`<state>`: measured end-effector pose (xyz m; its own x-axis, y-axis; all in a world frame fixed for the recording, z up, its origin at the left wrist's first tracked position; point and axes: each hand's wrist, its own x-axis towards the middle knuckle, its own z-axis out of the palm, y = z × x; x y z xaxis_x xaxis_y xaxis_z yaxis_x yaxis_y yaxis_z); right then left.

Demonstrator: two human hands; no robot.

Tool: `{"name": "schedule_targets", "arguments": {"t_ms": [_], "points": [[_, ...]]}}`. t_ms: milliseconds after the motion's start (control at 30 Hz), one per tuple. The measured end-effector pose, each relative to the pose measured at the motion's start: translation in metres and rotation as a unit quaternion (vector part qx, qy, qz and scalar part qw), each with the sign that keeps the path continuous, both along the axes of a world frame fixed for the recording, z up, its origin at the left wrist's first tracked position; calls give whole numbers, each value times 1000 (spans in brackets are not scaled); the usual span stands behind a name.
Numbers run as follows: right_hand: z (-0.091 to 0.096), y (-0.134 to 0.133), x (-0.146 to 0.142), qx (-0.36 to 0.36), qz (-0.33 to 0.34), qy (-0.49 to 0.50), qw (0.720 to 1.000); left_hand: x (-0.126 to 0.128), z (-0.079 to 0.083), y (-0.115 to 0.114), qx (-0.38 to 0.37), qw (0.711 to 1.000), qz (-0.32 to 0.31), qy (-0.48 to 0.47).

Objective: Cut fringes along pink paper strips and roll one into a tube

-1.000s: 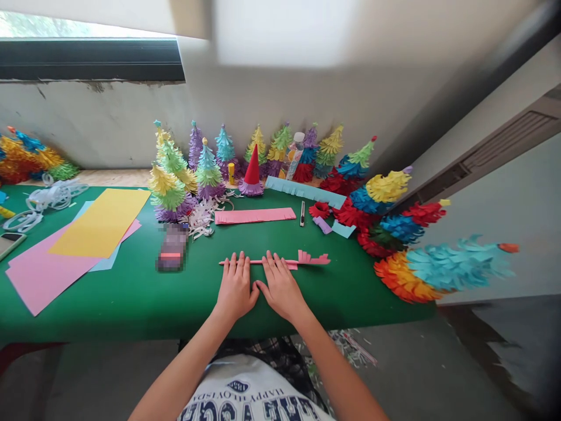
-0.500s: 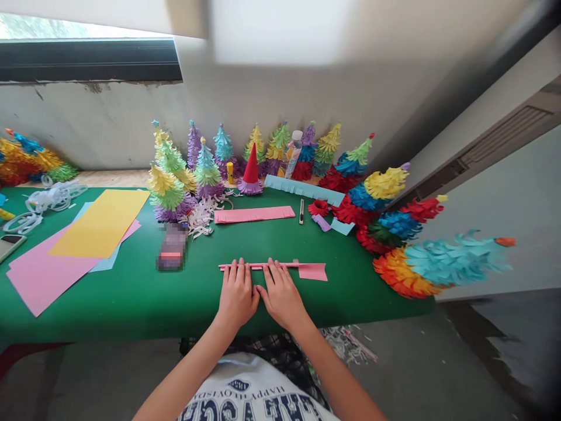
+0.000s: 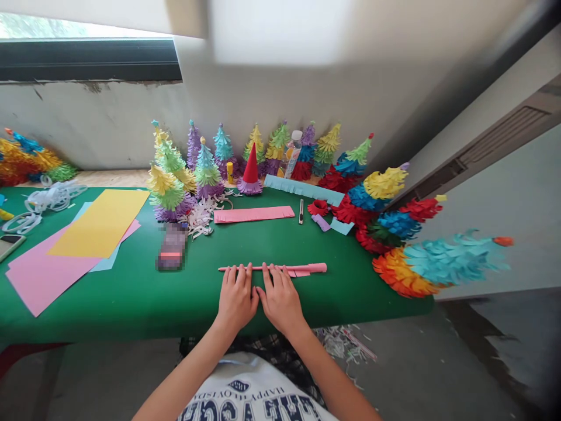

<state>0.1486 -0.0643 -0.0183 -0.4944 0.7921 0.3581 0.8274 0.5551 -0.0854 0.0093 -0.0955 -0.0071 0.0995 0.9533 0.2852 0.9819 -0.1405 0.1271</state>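
A long pink paper strip [image 3: 307, 268], rolled into a thin tube, lies on the green table [image 3: 131, 292] near its front edge. My left hand [image 3: 237, 295] and my right hand [image 3: 277, 296] rest side by side with fingers stretched flat, fingertips pressing on the roll. The roll sticks out past my right hand toward the right. A second pink fringed strip [image 3: 254, 214] lies farther back, with a small cutter [image 3: 301, 211] beside its right end.
Many fringed paper trees [image 3: 205, 166] stand along the back wall, and larger ones [image 3: 438, 263] at the right edge. Yellow paper [image 3: 103, 222] and pink paper [image 3: 39, 275] lie left. A blurred object [image 3: 172, 245], white paper scraps [image 3: 201, 217] and a glue stick [image 3: 230, 173] are nearby.
The pink strip's loose fringed end at the right has rolled up into the tube under my fingertips. Both hands stayed side by side on it, shifting slightly forward.
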Motion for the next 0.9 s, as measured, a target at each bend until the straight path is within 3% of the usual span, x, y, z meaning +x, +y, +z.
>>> {"name": "schedule_targets", "arguments": {"t_ms": [300,500,733,900], "points": [[-2,-13,0,-12,-15,11,1000,10,-4,-8,-3,1000,14,26],[-7,-4,4,-41,33,18,998,11,-2,-4,-22,999,-1,37],[-10,14,1,-70,53,58,994,2,-6,13,-7,1000,-14,16],[-14,35,-9,-16,50,61,997,-5,-1,38,6,999,4,47]]}}
